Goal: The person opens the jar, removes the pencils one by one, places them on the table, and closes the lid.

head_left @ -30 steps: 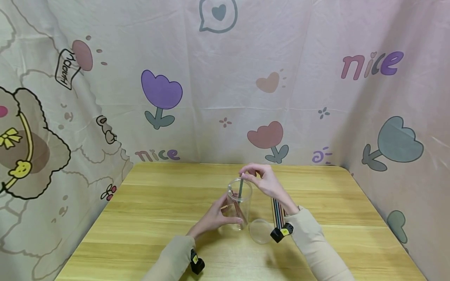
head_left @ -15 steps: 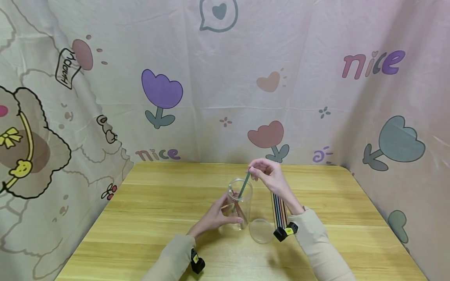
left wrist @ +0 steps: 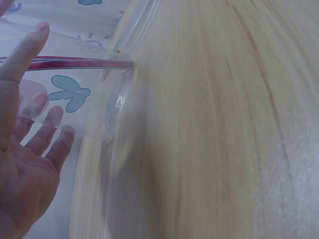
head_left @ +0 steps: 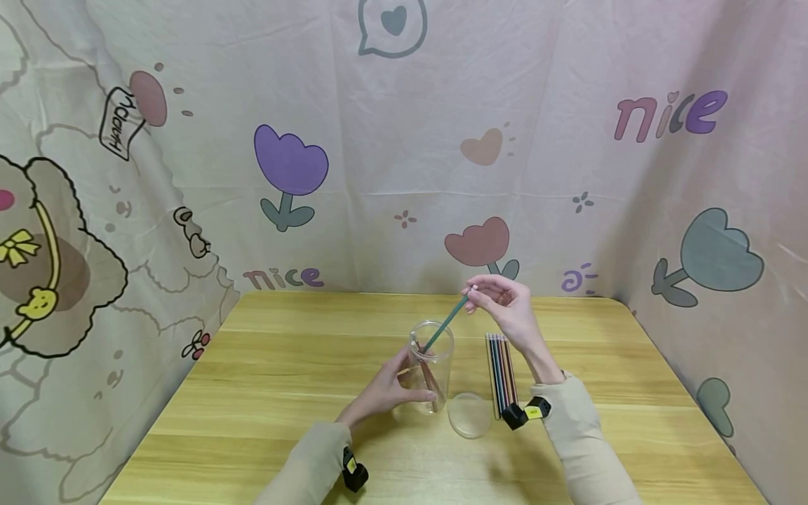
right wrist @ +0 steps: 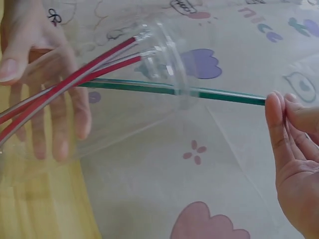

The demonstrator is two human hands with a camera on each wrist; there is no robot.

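My left hand [head_left: 386, 388] grips a clear plastic jar [head_left: 440, 375] around its lower side, the thumb in front and the fingers behind. Two red pencils [right wrist: 75, 82] lean crosswise inside the jar. At the upper right, my right hand [head_left: 507, 308] pinches the top end of a green pencil [head_left: 447, 322] between thumb and fingertips. That pencil slants down to the left through the jar's open mouth, its lower part inside. In the left wrist view, the red pencils [left wrist: 82, 64] reach to the bottom of the jar.
A round clear lid [head_left: 470, 415] lies on the wooden table [head_left: 284, 365], just right of the jar. Beyond it, a row of several coloured pencils [head_left: 501, 372] lies side by side under the right wrist. A printed cloth [head_left: 379, 154] hangs behind the table.
My right hand has moved right and slightly up with the green pencil, which went from nearly upright to a clear slant and shows more above the rim. My left hand and the jar stayed put.
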